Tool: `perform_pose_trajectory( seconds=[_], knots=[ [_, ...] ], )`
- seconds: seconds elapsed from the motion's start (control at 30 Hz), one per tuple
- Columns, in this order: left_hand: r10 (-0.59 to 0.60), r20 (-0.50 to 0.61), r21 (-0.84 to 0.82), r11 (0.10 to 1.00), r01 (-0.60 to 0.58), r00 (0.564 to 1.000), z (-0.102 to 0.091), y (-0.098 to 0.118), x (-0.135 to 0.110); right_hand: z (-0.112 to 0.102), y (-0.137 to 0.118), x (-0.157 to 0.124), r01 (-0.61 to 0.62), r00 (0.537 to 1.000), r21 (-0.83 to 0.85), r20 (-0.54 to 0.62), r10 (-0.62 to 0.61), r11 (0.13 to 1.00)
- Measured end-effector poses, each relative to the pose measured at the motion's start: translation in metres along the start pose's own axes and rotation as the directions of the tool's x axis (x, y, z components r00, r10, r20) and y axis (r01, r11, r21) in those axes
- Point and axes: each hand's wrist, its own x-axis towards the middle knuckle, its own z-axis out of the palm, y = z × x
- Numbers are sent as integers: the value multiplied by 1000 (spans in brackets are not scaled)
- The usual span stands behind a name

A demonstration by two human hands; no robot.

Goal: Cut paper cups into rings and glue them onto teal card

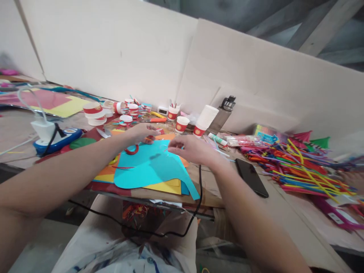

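Note:
Both my arms reach forward over a cyan paper sheet [148,168] that lies on top of yellow and orange sheets at the table's near edge. My left hand [143,132] hovers at the sheet's far edge with fingers curled around a small red piece. My right hand [193,149] is beside it, palm down, fingers pinched on a thin red strip; its exact contents are hard to make out. A red paper ring [132,150] rests on the cyan sheet just below my left hand.
Red-and-white paper cups [182,124] and a white cup stack [205,119] stand behind. A black phone [251,177] lies right of my right arm, beside a heap of coloured sticks [301,167]. A white charger on a blue power strip [54,138] sits left. A black cable [199,197] hangs over the edge.

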Motion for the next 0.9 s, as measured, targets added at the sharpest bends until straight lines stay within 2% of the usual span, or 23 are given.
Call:
perform_pose_trajectory(
  seconds=[0.03,0.1,0.2,0.27,0.37,0.5,0.57,0.63,0.7,0.77,0.83,0.87,0.9],
  knots=[
    [0,-2,-18,1000,0,1000,0,0,1,10,3,8,16,994,-29,-110,-19,999],
    [-8,-18,-43,999,7,1000,-1,-1,3,31,9,23,76,981,-92,-171,-91,993],
    [-31,-35,-56,998,29,999,-2,-4,7,55,19,40,114,990,-141,-69,-125,983],
    [-44,-38,-59,997,41,998,-2,-5,9,58,22,42,119,993,-163,17,-118,979],
    [-62,-45,-50,997,60,997,-2,-6,11,48,18,28,110,987,-178,134,-87,978],
    [-71,-47,-28,997,70,996,-1,-5,9,14,-5,-22,51,971,-138,237,-17,989],
    [-70,-46,-36,997,68,996,-1,-4,8,-8,-18,-50,-7,924,-59,381,28,998],
    [-57,-35,-41,998,56,998,-1,-3,7,-26,-28,-69,-83,853,34,519,53,996],
    [-36,-18,-38,999,35,999,0,-1,5,-37,-29,-73,-78,885,83,464,31,993],
    [-11,-36,-39,999,10,999,0,1,4,-35,-22,-60,-49,937,94,349,13,994],
    [1,-89,-51,999,-5,996,1,2,4,-23,-9,-34,-45,997,17,64,44,999],
    [-4,-117,-58,998,-3,993,1,2,4,-14,-1,-18,-52,996,-34,-80,49,998],
    [-14,-136,-64,998,5,991,1,2,5,-5,8,-1,-55,987,-79,-155,42,995]
  ],
)
